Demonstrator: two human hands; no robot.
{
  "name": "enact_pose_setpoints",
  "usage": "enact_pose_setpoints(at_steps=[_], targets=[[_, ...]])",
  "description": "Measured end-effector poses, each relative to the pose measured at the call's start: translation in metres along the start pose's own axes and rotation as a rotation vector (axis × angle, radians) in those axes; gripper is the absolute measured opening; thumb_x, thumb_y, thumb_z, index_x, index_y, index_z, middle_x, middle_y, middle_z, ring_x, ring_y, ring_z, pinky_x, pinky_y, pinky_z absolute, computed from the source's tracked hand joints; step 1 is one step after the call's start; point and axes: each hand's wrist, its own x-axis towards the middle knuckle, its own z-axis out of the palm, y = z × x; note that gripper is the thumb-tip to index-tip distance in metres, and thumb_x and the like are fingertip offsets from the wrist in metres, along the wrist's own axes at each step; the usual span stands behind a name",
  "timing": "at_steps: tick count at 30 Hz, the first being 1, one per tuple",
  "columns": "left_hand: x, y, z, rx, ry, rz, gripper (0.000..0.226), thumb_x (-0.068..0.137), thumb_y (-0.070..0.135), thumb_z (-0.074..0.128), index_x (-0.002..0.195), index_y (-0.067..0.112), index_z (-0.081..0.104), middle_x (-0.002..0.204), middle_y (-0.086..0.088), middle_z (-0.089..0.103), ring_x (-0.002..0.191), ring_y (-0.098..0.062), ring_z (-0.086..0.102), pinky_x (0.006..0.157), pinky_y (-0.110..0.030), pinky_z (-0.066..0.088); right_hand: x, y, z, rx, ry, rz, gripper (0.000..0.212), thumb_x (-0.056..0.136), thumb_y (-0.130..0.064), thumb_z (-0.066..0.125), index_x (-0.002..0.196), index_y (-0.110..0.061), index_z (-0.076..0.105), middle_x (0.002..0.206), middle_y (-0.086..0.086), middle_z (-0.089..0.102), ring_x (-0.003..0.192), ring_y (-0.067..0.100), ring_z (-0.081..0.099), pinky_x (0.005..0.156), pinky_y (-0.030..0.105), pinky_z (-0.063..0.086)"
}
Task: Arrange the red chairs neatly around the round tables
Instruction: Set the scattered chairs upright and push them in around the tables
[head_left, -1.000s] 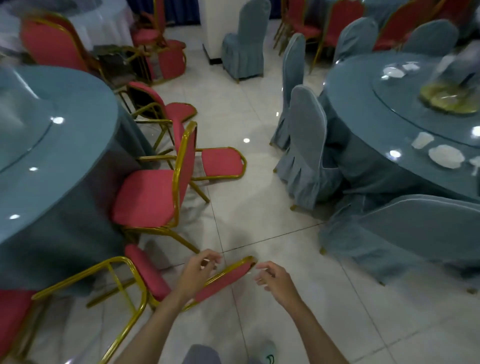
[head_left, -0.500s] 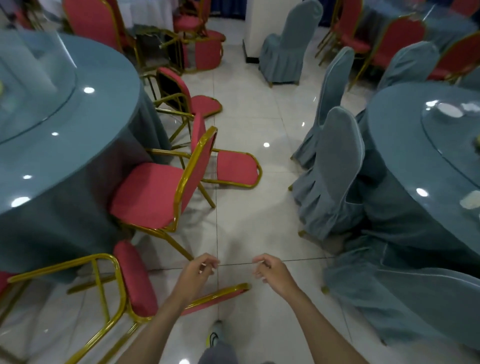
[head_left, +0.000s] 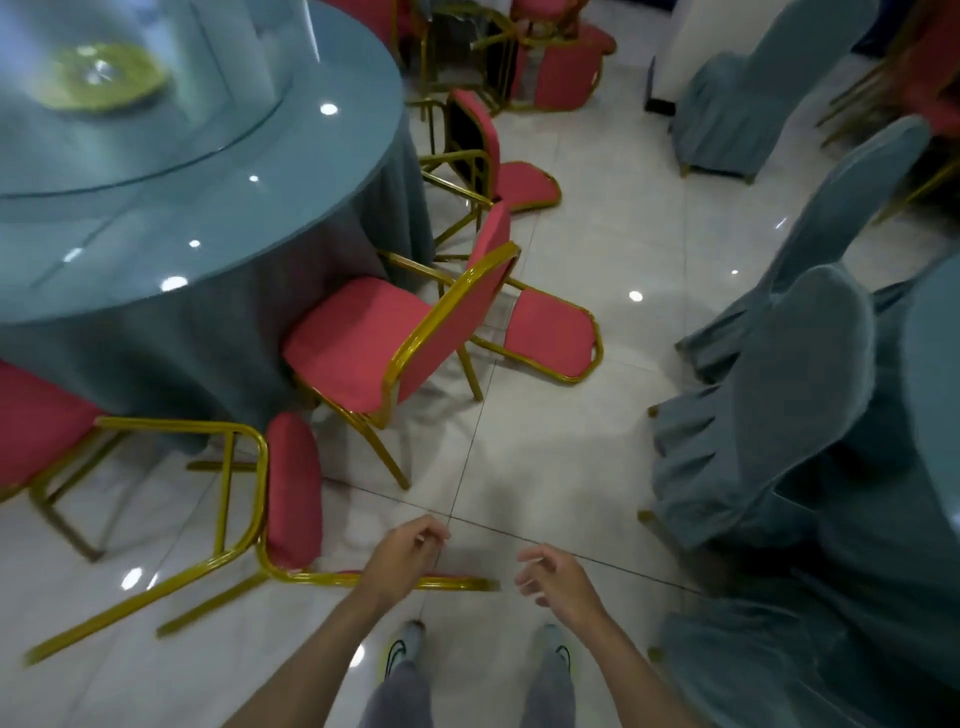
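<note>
Both hands have spread wider apart than half a second ago: the left hand (head_left: 410, 553) and right hand (head_left: 553, 574) hover with fingers loosely curled, gripping nothing. Just below them, a toppled red chair (head_left: 293, 493) lies on the tiled floor (head_left: 545, 467) near the round desk (head_left: 208, 218). An upright red chair (head_left: 358, 338) stands just beside that desk.

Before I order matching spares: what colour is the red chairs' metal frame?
Gold; the chair frame shows best in the head view.
</note>
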Motion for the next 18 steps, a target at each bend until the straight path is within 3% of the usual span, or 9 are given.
enact_pose_setpoints(at_steps=[5,7,10,15,18], targets=[[-0.020,0.000,0.041,0.050,0.094,-0.069,0.040,0.093,-0.004,0.058,0.085,0.035,0.064,0.089,0.028,0.067,0.085,0.003,0.063,0.075,-0.013,0.047,0.007,0.013,-0.019,0.006,-0.091,0.021,0.021,0.099,-0.008,0.050,0.103,-0.017,0.069,0.088,0.008,0.078,0.073,0.015,0.069,0.066,0.028,0.050],[-0.029,-0.007,0.057,0.048,0.114,-0.111,0.033,0.092,0.001,0.057,0.088,0.032,0.066,0.090,0.026,0.068,0.084,0.002,0.064,0.078,-0.018,0.052,0.012,0.021,-0.021,0.008,-0.141,0.039,0.020,0.099,-0.008,0.051,0.102,-0.017,0.069,0.089,0.011,0.077,0.070,0.014,0.068,0.062,0.025,0.048],[-0.041,-0.023,0.085,-0.011,0.186,-0.248,0.023,0.094,0.005,0.056,0.096,0.022,0.072,0.088,0.006,0.074,0.079,-0.011,0.068,0.078,-0.035,0.057,0.022,0.038,-0.026,-0.037,-0.217,0.047,0.023,0.097,-0.007,0.050,0.103,-0.016,0.070,0.087,0.010,0.077,0.068,0.013,0.067,0.059,0.023,0.046],[-0.060,-0.051,0.129,-0.082,0.285,-0.385,0.031,0.095,-0.006,0.055,0.095,0.019,0.073,0.088,0.004,0.074,0.080,-0.008,0.069,0.075,-0.022,0.055,0.040,0.063,-0.026,-0.153,-0.300,0.069,0.023,0.097,-0.010,0.050,0.105,-0.016,0.071,0.085,0.006,0.076,0.070,0.013,0.067,0.061,0.023,0.047],[-0.071,-0.079,0.151,-0.090,0.279,-0.442,0.033,0.095,-0.006,0.054,0.096,0.021,0.073,0.089,0.004,0.074,0.078,-0.005,0.067,0.076,-0.025,0.056,0.055,0.087,-0.019,-0.218,-0.332,0.101,0.023,0.098,-0.011,0.049,0.103,-0.020,0.070,0.089,0.006,0.077,0.074,0.015,0.069,0.065,0.025,0.050]])
